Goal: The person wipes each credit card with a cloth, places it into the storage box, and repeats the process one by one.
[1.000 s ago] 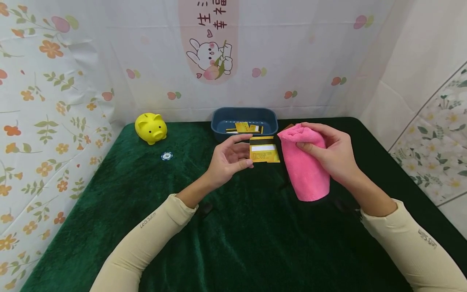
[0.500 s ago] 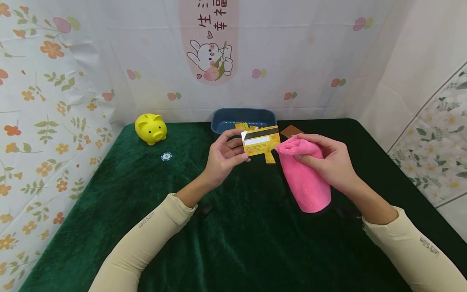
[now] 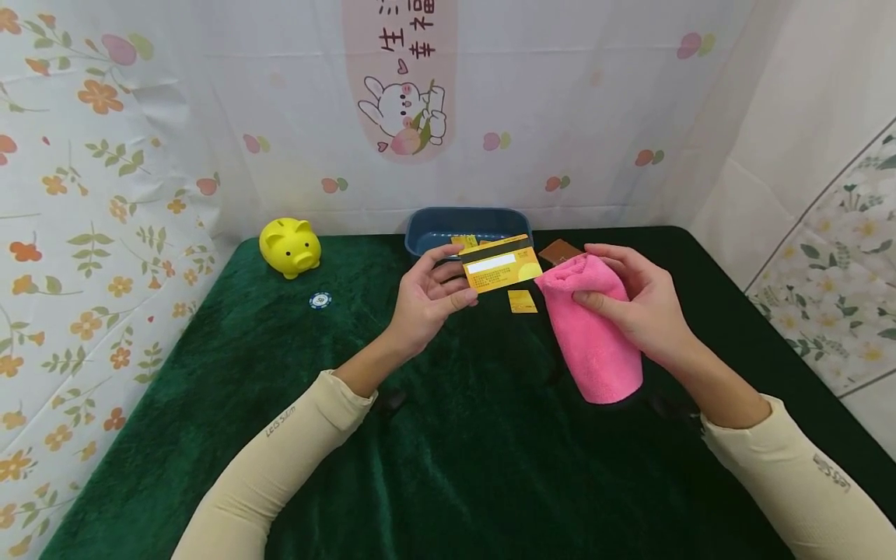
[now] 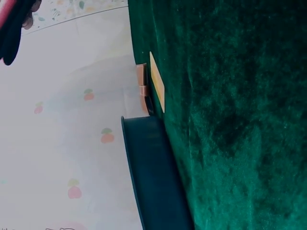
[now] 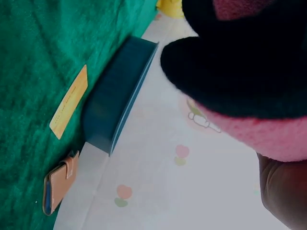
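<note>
In the head view my left hand (image 3: 430,299) pinches a yellow bank card (image 3: 500,265) by its left edge, thumb below and fingers above, with the dark stripe and white strip facing me. My right hand (image 3: 640,303) holds a folded pink cloth (image 3: 591,334) near its top, and the cloth hangs down beside the card's right end. The right wrist view shows a black side on this cloth (image 5: 240,81). A second yellow card (image 3: 522,302) lies on the green tablecloth under the held one, and the left wrist view has that card (image 4: 157,84) too.
A blue basin (image 3: 469,225) with several yellow cards stands at the back against the curtain. Right of it lies a brown wallet (image 3: 558,251), partly behind the cloth. A yellow piggy bank (image 3: 290,246) and a poker chip (image 3: 320,300) sit on the left.
The held card has come away from the cloth, moved left and tilted, its right end higher. The cloth dropped slightly, uncovering the wallet and the card on the table.
</note>
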`<state>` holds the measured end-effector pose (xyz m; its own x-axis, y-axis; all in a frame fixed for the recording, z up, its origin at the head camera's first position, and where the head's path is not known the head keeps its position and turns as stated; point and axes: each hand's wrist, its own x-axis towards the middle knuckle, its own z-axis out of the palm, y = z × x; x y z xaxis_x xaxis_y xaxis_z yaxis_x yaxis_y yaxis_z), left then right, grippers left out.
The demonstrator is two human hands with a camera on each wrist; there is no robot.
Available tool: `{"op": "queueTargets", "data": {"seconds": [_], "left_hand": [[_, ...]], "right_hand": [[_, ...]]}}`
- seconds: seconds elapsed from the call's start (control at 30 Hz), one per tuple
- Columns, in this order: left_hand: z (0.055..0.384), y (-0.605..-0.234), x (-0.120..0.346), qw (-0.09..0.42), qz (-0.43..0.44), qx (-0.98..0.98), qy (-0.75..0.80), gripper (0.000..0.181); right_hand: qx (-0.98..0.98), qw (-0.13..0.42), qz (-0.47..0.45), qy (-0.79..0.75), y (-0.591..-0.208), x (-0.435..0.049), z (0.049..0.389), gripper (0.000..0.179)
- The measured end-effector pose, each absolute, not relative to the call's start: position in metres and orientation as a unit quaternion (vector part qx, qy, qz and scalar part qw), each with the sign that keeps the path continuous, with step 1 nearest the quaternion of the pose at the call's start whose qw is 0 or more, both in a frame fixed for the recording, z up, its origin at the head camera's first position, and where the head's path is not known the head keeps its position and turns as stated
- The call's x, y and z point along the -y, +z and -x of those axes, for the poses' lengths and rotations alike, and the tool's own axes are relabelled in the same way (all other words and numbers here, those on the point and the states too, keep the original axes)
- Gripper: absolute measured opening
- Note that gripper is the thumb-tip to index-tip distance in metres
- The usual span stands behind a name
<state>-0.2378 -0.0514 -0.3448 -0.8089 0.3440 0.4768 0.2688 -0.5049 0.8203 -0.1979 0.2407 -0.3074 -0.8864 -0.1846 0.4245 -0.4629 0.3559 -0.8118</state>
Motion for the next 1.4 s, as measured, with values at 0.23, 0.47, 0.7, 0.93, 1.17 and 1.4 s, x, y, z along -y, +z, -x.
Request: {"op": "queueTargets", "data": {"seconds": [0.23,0.47,0.7,0.93,1.17,1.4], "left_hand": [[0.237,-0.343,0.052,0.048,-0.293,-0.494,0.817,0.061],[0.238,-0.348,0.050,0.057,-0.300,-0.494,0.814,0.054],[0.241,-0.352,0.048,0.049,-0.331,-0.465,0.819,0.064],[0.241,-0.353,0.047,0.031,-0.335,-0.459,0.823,0.061],[0.243,-0.353,0.046,-0.032,-0.325,-0.507,0.798,0.045],[0.243,-0.352,0.044,-0.096,-0.330,-0.542,0.767,0.064]], "right_hand": [[0.817,0.122,-0.222,0.518,-0.312,-0.243,0.203,0.062],[0.789,0.121,-0.293,0.527,-0.315,-0.241,0.204,0.063],[0.791,0.118,-0.319,0.509,-0.314,-0.234,0.203,0.055],[0.785,0.110,-0.333,0.510,-0.317,-0.232,0.203,0.054],[0.771,0.106,-0.343,0.526,-0.316,-0.228,0.202,0.055],[0.759,0.112,-0.344,0.541,-0.316,-0.225,0.203,0.057]]}}
